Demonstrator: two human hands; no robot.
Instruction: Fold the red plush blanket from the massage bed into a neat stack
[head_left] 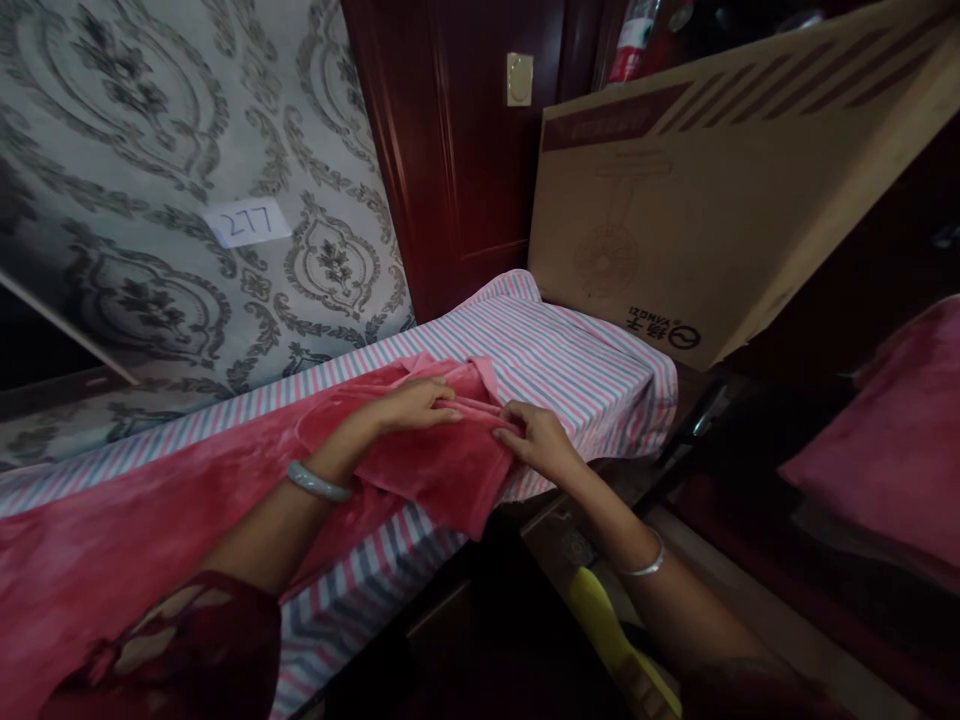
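Observation:
A pinkish-red plush cloth (pixel 450 480) lies partly bunched over a long surface, and one end hangs past the front edge. My left hand (pixel 420 403), with a pale bangle on its wrist, rests on the bunched part and grips a fold between thumb and fingers. Just to the right, my right hand (pixel 536 435) pinches the same folded edge near the cloth's right end. A silver bracelet circles that wrist. Whether the cloth is a garment or a blanket, I cannot make out.
Beneath the cloth is a striped sheet (pixel 577 350). A large cardboard box (pixel 675 200) stands at its far right end. Patterned wallpaper (pixel 135 190) bears a paper marked 277 (pixel 251 222). Pink fabric (pixel 892 440) sits at right; a yellow object (pixel 600 615) lies below.

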